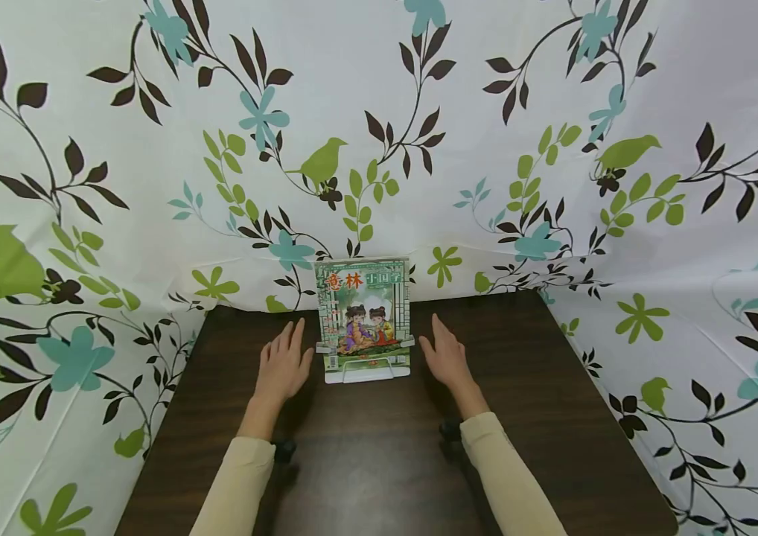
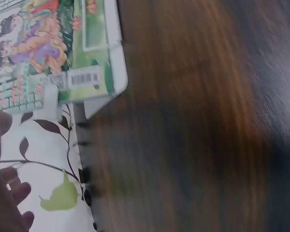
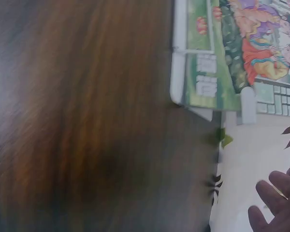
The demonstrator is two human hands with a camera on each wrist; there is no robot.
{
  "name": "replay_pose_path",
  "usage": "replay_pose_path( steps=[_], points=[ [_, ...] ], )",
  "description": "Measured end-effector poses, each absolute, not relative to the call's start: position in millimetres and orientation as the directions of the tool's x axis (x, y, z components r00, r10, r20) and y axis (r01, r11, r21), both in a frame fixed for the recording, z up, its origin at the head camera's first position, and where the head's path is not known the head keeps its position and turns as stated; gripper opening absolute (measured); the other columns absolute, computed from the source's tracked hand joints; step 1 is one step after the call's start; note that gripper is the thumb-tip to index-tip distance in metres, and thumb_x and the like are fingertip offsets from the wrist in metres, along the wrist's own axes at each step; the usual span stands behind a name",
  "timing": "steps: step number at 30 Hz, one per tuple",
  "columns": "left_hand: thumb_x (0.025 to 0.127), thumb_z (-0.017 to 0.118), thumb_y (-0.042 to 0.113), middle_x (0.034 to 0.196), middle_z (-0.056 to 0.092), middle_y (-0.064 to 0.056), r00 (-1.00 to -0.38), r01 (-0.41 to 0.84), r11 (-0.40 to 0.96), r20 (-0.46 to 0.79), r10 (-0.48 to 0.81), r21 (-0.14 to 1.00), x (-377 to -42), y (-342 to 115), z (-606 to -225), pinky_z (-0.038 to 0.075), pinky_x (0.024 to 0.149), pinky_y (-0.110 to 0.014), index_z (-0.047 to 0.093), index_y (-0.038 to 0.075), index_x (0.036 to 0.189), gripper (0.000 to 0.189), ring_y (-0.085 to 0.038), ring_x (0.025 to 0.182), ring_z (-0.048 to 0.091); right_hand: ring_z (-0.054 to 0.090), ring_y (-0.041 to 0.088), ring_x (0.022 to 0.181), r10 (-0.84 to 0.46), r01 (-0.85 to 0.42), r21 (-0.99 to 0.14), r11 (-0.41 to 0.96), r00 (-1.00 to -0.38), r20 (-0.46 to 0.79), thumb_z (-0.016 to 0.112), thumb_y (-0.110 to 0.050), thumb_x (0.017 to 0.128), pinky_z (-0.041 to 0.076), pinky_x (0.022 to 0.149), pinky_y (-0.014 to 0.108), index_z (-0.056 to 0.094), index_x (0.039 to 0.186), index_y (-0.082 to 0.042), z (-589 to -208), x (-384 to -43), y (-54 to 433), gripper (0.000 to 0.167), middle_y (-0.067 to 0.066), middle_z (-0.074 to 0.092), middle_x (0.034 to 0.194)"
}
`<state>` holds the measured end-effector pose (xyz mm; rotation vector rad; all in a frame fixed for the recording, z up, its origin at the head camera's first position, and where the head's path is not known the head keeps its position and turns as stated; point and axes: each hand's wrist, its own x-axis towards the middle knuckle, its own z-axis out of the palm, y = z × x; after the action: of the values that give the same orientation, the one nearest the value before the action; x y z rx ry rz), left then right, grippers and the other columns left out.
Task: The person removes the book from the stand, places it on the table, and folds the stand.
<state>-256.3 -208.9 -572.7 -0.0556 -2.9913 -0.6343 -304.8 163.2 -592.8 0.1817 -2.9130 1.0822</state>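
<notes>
A magazine [image 1: 368, 298] with two cartoon children on its cover stands upright in a white book stand [image 1: 367, 375] near the table's back edge. Small side clips and a wire at the bottom of the stand hold it. My left hand [image 1: 283, 362] is spread out just left of the magazine, fingers extended and apart from it. To its right is my right hand [image 1: 449, 357], fingers straight, thumb toward the stand. Both hands hold nothing. Each wrist view catches one lower corner of the magazine, with fingertips [image 3: 275, 193] at the frame's edge.
The dark brown wooden table [image 1: 365, 447] runs back to a white cloth [image 1: 379, 112] printed with leaves, birds and flowers. That cloth hangs behind the table and along both sides, close behind the magazine.
</notes>
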Motion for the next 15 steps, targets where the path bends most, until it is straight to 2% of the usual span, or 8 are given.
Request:
replay_pose_path(
  steps=[3,6,10,15],
  points=[
    [0.113,0.048,0.033,0.163,0.043,-0.03,-0.99,0.018,0.871,0.131,-0.054,0.492,-266,-202,-565,0.042,0.113,-0.07,0.02,0.009,0.172,0.07,-0.053,0.14,0.052,0.035,0.044,0.159,-0.086,-0.125,-0.698,0.705,-0.992,0.091,0.049,-0.039,0.115,0.023,0.125,0.074,0.02,0.173,-0.007,-586,-312,160,0.072,0.02,0.034,0.174],
    [0.111,0.05,0.03,0.15,0.058,-0.029,-0.979,-0.034,0.815,0.143,-0.142,0.578,-274,-195,-559,0.053,0.1,-0.067,0.028,0.005,0.169,0.067,-0.051,0.125,0.064,0.041,0.04,0.156,-0.073,-0.126,-0.748,0.652,-0.992,0.104,0.052,-0.035,0.114,0.022,0.125,0.073,0.023,0.172,-0.009,-577,-319,154,0.07,0.016,0.041,0.17],
    [0.11,0.048,0.031,0.148,0.062,-0.024,-0.977,-0.063,0.781,0.122,-0.176,0.621,-280,-185,-555,0.054,0.097,-0.066,0.031,0.005,0.168,0.065,-0.049,0.121,0.067,0.049,0.036,0.149,-0.065,-0.11,-0.768,0.63,-0.994,0.088,0.054,-0.034,0.114,0.023,0.123,0.071,0.028,0.172,-0.014,-568,-323,144,0.067,0.011,0.048,0.167],
    [0.112,0.046,0.031,0.157,0.056,-0.021,-0.985,-0.053,0.75,0.088,-0.147,0.659,-286,-173,-553,0.051,0.104,-0.066,0.028,0.004,0.169,0.065,-0.047,0.133,0.062,0.055,0.036,0.144,-0.056,-0.065,-0.806,0.588,-0.998,0.04,0.055,-0.032,0.113,0.023,0.119,0.069,0.03,0.171,-0.013,-560,-327,130,0.066,0.012,0.052,0.163]
  ],
)
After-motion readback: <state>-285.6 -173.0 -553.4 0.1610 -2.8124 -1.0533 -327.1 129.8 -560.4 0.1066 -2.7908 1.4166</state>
